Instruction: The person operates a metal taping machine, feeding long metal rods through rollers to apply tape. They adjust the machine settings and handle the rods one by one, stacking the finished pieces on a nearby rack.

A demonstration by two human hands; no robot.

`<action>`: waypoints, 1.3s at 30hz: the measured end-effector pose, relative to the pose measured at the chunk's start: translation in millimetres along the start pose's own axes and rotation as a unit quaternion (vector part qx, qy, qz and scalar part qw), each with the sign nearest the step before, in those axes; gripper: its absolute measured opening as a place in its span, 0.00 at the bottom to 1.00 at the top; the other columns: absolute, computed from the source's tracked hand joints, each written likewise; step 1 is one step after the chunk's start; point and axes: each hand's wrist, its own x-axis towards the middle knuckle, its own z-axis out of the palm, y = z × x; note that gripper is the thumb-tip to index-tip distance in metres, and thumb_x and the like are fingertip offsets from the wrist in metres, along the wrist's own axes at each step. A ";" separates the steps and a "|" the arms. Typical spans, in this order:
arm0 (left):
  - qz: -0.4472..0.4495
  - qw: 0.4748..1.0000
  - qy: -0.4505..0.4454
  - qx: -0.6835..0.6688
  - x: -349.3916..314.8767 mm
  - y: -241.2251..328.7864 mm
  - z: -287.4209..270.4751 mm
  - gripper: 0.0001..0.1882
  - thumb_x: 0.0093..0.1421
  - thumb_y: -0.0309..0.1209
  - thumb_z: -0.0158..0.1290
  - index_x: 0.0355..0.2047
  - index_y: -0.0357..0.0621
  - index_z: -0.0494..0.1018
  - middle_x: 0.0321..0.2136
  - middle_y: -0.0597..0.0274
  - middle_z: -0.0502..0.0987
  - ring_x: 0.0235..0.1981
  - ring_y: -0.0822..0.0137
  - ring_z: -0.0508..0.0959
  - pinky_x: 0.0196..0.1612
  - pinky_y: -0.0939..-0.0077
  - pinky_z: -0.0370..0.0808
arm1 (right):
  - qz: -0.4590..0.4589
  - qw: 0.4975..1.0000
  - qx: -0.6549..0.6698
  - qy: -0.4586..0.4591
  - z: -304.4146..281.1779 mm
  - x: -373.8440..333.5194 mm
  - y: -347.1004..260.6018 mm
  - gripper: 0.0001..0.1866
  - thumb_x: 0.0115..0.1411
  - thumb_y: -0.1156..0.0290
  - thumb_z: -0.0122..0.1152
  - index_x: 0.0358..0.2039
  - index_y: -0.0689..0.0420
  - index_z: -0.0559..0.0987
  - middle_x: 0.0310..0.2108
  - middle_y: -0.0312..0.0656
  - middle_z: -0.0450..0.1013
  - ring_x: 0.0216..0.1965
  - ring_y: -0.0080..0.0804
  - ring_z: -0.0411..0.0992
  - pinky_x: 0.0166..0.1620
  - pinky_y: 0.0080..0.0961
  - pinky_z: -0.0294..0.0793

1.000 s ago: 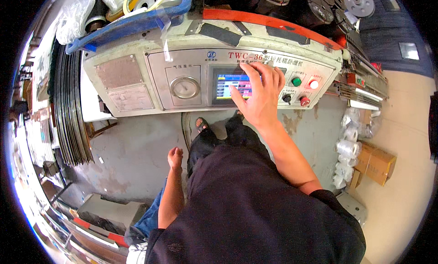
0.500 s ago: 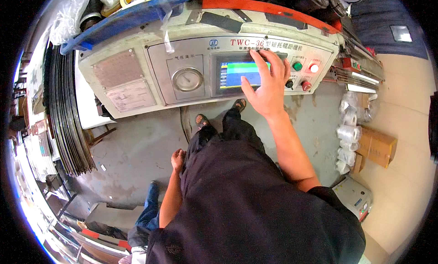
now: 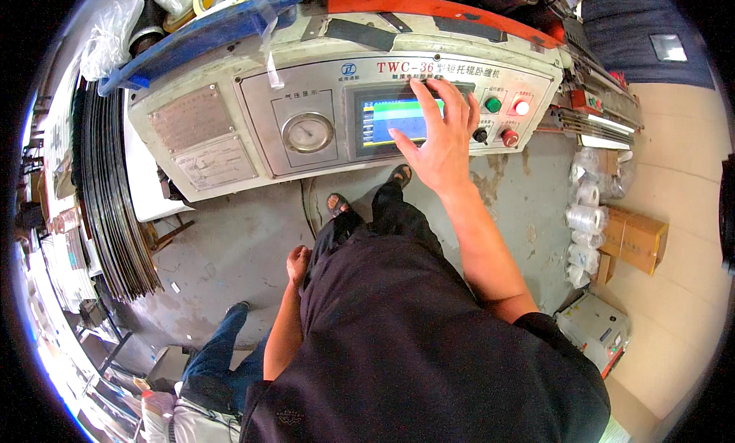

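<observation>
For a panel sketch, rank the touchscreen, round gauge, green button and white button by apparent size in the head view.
1. Touchscreen
2. Round gauge
3. Green button, white button: alike, unranked

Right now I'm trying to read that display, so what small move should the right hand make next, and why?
Probably draw the right hand back slightly: it is spread over the right part of the lit display screen, blocking that part from view.
</observation>
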 end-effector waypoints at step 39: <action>0.152 0.975 -0.098 0.132 -2.6 -1.8 142.8 0.13 0.69 0.37 0.53 0.34 0.41 0.80 0.28 0.61 0.80 0.29 0.69 0.78 0.34 0.68 0.74 | -0.038 0.980 0.192 -0.025 -114.4 -69.9 171.9 0.40 0.53 0.61 0.72 0.67 0.51 0.71 0.63 0.46 0.66 0.68 0.49 0.62 0.67 0.56 0.56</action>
